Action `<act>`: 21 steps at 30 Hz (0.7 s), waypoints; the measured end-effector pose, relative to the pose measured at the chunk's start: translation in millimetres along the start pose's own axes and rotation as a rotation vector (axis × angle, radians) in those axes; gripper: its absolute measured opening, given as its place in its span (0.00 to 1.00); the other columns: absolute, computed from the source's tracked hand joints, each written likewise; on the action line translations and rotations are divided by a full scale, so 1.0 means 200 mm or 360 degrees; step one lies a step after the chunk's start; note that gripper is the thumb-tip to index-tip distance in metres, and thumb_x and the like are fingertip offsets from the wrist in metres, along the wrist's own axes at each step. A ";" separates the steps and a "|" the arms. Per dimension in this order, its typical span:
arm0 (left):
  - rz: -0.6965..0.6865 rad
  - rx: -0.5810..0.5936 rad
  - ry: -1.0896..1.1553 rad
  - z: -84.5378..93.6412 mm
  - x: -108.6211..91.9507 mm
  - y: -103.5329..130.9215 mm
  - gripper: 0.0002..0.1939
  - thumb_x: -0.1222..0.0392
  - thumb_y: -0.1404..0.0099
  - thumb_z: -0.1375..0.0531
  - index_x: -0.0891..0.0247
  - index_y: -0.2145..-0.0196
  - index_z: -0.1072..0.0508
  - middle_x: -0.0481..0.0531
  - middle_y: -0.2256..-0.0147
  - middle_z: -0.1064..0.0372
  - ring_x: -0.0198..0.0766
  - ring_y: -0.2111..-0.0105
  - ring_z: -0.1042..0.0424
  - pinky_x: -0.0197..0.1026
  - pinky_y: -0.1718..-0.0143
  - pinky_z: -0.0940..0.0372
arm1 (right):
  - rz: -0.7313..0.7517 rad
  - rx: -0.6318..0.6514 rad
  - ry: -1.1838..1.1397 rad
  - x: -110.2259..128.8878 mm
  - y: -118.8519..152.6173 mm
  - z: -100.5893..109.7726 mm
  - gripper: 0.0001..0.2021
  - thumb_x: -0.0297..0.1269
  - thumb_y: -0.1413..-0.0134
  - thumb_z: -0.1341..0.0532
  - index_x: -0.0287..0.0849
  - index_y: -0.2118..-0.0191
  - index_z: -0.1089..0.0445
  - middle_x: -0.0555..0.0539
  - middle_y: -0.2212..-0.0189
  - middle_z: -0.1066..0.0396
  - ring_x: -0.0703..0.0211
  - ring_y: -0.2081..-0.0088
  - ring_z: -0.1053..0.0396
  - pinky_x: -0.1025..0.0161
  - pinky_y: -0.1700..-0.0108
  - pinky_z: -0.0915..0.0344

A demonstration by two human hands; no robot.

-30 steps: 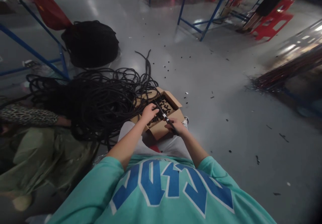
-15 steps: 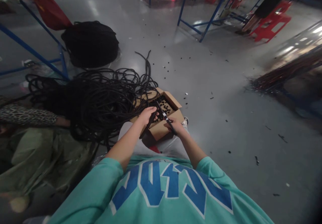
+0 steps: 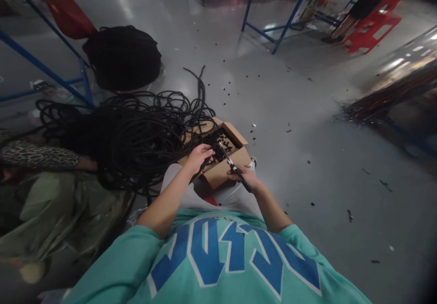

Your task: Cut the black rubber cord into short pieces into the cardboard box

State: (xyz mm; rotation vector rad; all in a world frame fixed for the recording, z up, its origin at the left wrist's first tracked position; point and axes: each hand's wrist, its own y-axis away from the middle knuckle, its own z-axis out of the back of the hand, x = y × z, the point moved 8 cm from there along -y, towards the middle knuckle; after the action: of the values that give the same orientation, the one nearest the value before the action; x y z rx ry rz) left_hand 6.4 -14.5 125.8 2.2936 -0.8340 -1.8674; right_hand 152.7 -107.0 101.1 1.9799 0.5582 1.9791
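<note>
My left hand (image 3: 199, 157) is closed over the left side of an open cardboard box (image 3: 218, 173), with black tubing (image 3: 205, 164) in its fingers. To its right, my right hand (image 3: 246, 176) grips scissors (image 3: 226, 155) by their dark handles. The blades point up and left over the box, a short way from my left fingertips. Many small black cut pieces (image 3: 225, 141) lie inside the box. A large tangled pile of black tubing (image 3: 136, 135) spreads beside the box on the left, some strands reaching its edge.
A big black coil (image 3: 123, 58) lies on the floor at the upper left, near a blue metal frame (image 3: 44, 65). Another person's patterned sleeve (image 3: 41, 154) reaches toward the pile. Small scraps dot the grey floor (image 3: 273, 113). A red stool (image 3: 373, 26) and a wire bundle (image 3: 385, 97) are at right.
My right hand and the scissors have shifted slightly right and down, and the blades are farther from my left hand. My left hand has stayed nearly in place.
</note>
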 end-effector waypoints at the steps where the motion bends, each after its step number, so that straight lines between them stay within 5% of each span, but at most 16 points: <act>1: -0.0019 -0.0009 -0.0026 0.00 -0.01 0.01 0.10 0.65 0.50 0.40 0.67 0.69 0.37 0.46 0.76 0.34 0.27 0.82 0.36 0.33 0.79 0.41 | -0.0024 0.0018 0.0001 0.00 0.01 -0.01 0.27 0.33 0.66 0.37 0.37 0.53 0.37 0.46 0.69 0.31 0.59 0.67 0.36 0.65 0.67 0.40; 9: -0.0070 0.0055 -0.0152 -0.06 -0.05 0.09 0.07 0.66 0.50 0.40 0.68 0.72 0.35 0.45 0.79 0.36 0.28 0.82 0.36 0.34 0.78 0.40 | 0.0065 0.0130 0.0228 0.08 0.10 -0.06 0.25 0.36 0.65 0.37 0.40 0.54 0.35 0.50 0.72 0.32 0.61 0.69 0.35 0.64 0.64 0.39; 21: -0.0044 0.0151 -0.0376 -0.11 -0.10 0.20 0.04 0.65 0.48 0.41 0.68 0.73 0.33 0.45 0.84 0.36 0.27 0.84 0.37 0.31 0.80 0.43 | 0.0280 -0.0109 0.0441 0.16 0.17 -0.06 0.28 0.33 0.68 0.36 0.41 0.52 0.33 0.47 0.58 0.30 0.53 0.57 0.35 0.57 0.52 0.42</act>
State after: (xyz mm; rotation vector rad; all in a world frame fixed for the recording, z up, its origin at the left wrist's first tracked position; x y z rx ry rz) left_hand 10.1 -45.1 164.0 2.1746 -0.9410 -2.1876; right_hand 143.2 -122.4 146.1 1.7801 0.3806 2.3673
